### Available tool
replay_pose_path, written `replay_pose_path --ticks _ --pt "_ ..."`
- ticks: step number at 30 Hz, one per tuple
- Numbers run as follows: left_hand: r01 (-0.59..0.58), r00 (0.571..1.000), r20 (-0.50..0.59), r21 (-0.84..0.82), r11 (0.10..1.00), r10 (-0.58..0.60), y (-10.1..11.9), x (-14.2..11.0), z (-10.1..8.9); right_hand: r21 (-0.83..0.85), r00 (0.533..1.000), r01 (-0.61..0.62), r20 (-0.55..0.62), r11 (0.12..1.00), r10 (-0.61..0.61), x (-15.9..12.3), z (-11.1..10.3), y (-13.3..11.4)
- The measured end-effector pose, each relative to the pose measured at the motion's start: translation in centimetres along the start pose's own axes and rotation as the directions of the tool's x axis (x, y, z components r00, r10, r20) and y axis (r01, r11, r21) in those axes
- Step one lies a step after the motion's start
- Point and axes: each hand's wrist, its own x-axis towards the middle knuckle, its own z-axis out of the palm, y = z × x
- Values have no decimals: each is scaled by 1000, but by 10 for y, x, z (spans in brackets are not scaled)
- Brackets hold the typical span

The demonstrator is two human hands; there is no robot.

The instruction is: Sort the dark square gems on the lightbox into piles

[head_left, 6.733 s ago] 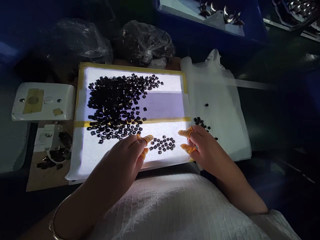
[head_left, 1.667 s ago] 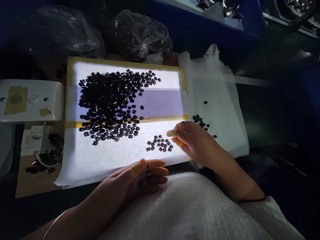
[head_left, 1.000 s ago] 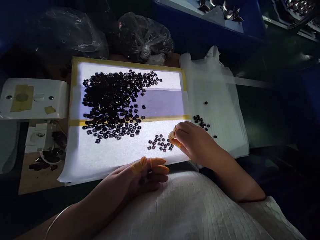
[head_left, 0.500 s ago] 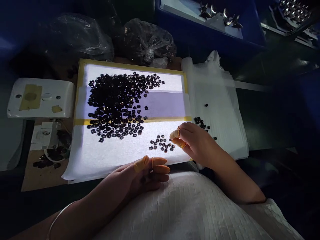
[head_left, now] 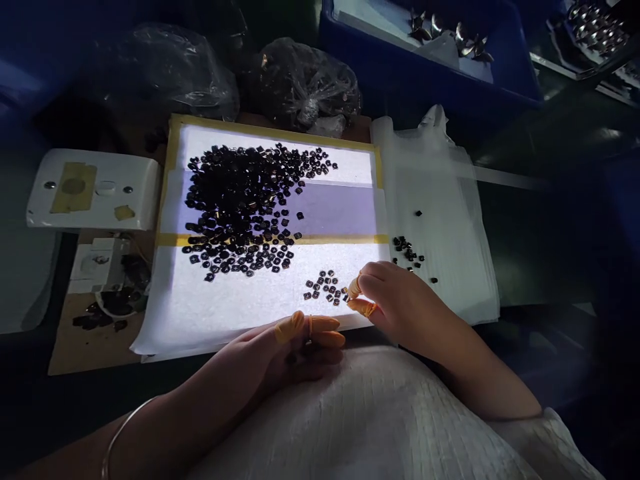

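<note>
My right hand (head_left: pixel 400 300), wearing yellow finger cots, is closed in a pinch at the right edge of a small loose group of black square parts (head_left: pixel 325 288). A small dark part (head_left: pixel 345 298) shows at its fingertips. My left hand (head_left: pixel 305 347) rests palm inward at the front edge of the lit panel, fingers stretched out and slightly curled. Yellow cots cover its thumb and two fingers. Dark spots show in its shaded palm; I cannot tell what they are. A large pile of the same black parts (head_left: pixel 240 193) covers the left of the glowing white panel (head_left: pixel 200 313).
Stacked white foam sheets (head_left: pixel 450 227) to the right carry several black parts (head_left: pixel 407 252). A white switch plate (head_left: pixel 105 189) sits left of the panel. Behind stand a knotted clear bag (head_left: pixel 310 83) and a blue bin (head_left: pixel 425 60) with shiny metal pieces.
My right hand has moved slightly down, its fingertips now lower at the small group's right edge. My left hand keeps its pose. The whole view has shifted a little.
</note>
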Motion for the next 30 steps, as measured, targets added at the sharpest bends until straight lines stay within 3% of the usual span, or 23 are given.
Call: replay_pose_path --ticks 6,10,13,18,24,30 --pt "-21 1000 0 24 999 21 -1 1 2 161 995 52 -90 986 -38 7 1 2" --pt "-26 1000 14 36 999 26 -1 0 0 52 982 114 -157 992 -105 17 -2 3" --pt "-27 999 23 34 999 26 -2 1 -2 -72 979 144 -132 987 -152 28 -3 0" --pt "-13 1000 -2 35 999 13 -1 0 -1 -148 994 103 -29 984 -108 41 -9 -7" --pt "-25 999 29 29 999 24 -3 0 -1 -69 987 153 51 986 -150 49 -8 -13" --pt "-12 999 34 25 1000 12 -5 3 -9 53 939 336 57 940 -339 59 8 -12"
